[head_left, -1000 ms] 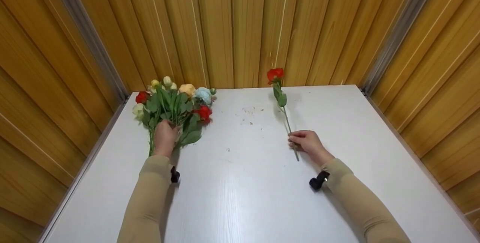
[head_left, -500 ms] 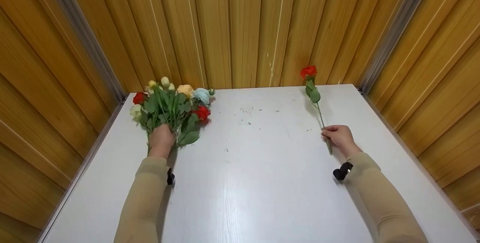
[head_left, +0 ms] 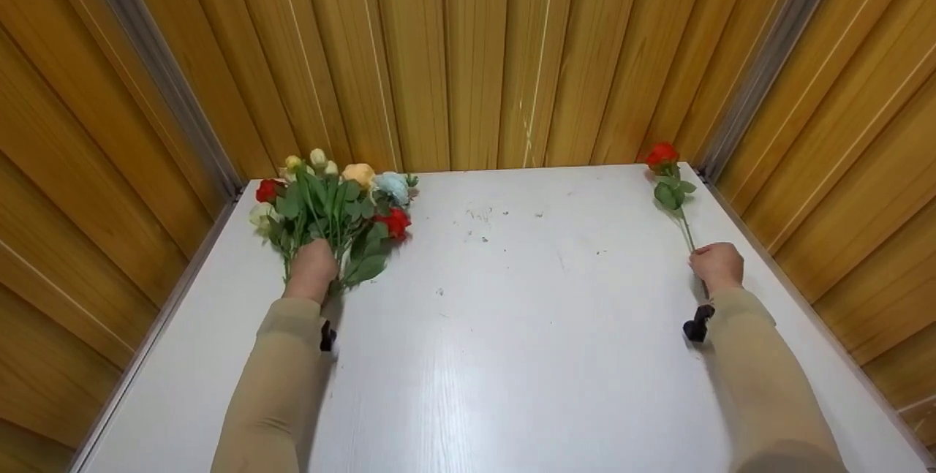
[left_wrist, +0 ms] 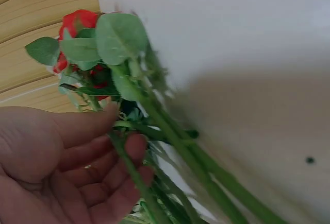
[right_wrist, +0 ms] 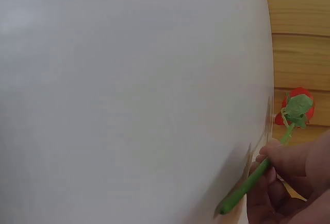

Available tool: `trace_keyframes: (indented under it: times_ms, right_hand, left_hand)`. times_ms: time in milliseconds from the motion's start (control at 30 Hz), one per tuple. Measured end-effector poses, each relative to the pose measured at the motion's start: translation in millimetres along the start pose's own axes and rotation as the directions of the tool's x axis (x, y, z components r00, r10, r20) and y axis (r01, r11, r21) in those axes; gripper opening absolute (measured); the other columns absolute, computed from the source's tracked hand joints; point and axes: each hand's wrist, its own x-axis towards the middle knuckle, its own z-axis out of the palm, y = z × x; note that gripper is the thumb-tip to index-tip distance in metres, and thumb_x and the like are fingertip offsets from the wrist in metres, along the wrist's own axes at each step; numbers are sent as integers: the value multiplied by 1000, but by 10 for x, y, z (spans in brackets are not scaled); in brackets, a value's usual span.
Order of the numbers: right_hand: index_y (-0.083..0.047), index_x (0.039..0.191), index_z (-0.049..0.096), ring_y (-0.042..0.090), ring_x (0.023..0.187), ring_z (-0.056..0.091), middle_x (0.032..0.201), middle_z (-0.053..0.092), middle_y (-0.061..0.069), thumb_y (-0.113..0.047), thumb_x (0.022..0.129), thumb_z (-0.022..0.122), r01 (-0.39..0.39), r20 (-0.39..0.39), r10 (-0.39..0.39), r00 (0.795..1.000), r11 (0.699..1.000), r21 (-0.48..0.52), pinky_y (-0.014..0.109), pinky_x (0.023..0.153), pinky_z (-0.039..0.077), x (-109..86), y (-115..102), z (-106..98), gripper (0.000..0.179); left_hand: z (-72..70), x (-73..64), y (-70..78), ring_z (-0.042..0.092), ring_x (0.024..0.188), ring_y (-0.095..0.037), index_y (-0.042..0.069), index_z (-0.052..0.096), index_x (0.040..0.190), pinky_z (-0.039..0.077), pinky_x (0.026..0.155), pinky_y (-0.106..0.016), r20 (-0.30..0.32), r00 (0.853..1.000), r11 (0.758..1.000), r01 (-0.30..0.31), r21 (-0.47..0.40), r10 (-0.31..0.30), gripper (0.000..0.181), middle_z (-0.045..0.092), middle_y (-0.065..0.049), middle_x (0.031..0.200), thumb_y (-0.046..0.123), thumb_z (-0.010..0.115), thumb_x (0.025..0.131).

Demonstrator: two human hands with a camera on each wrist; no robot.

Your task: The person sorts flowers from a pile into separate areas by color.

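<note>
At the far right of the table, my right hand (head_left: pixel 716 266) pinches the thin green stem of a single red rose (head_left: pixel 662 157). Its bloom points toward the back wall, and the cut stem end (right_wrist: pixel 227 207) sticks out below the fingers in the right wrist view. On the left lies a bunch of mixed flowers (head_left: pixel 333 202) with red, cream, peach and pale blue blooms. My left hand (head_left: pixel 313 268) is among its stems. Seen from the left wrist, thumb and fingers of that hand (left_wrist: pixel 77 167) close round a green stem (left_wrist: pixel 131 170), while thicker stems (left_wrist: pixel 193 154) pass beside it.
The white table (head_left: pixel 497 356) meets wood-patterned panel walls (head_left: pixel 475 56) at the back and sides. Small dark crumbs (head_left: pixel 482 217) lie scattered in the table's back middle. A small black device (head_left: pixel 698 323) sits at the right wrist.
My right hand has carried the red rose rightward from right of centre to the table's far right side. My left hand has stayed at the bunch, shifting only slightly.
</note>
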Motion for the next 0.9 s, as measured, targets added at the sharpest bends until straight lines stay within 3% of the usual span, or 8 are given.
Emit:
trace_keyframes:
  times_ms: [133,367,533,667,767,900]
  right_hand:
    - [16,120,65,52,115,59,123,64,37,-10,97,55,48,-57,-52,997,996,-81,58,101,50,48,79,-60,36]
    - [19,108,67,56,104,63,109,67,39,-2,94,47,110,-130,-126,984,986,-125,60,87,54,80,200,-90,32]
    - [19,102,67,59,100,63,105,66,41,-2,95,44,96,-175,-121,977,985,-147,61,82,53,90,274,-99,32]
    - [21,105,64,62,103,58,111,62,45,-3,97,39,56,-177,-87,980,984,-171,64,82,53,93,267,-103,35]
    - [23,110,60,63,106,55,115,57,48,-3,98,38,27,-163,-59,985,981,-192,65,83,52,72,226,-95,36]
    - [25,112,58,62,109,51,113,53,48,-5,98,40,22,-149,-56,987,975,-220,66,82,52,51,192,-74,38]
  left_hand:
    - [-51,-16,52,49,79,-26,-9,66,103,46,73,-41,52,999,1000,6,-1,-6,23,67,-31,107,-3,44,102]
    - [-85,-54,63,54,71,-25,-5,70,96,49,63,-42,36,999,996,11,85,-14,21,70,-28,97,0,50,101]
    - [-95,-47,48,65,82,-33,-7,68,107,56,70,-49,18,1000,992,14,123,-16,16,69,-29,102,1,57,99]
    - [-107,-36,36,69,96,-44,-9,64,113,59,79,-55,-21,1000,991,22,131,-19,20,68,-31,106,2,57,98]
    - [-117,-42,35,69,90,-41,-6,65,100,58,76,-53,-52,999,993,20,114,-15,12,70,-28,99,1,56,99]
    - [-139,-47,55,59,75,-26,2,63,81,49,68,-44,-63,998,996,20,86,-14,17,69,-20,85,0,57,97]
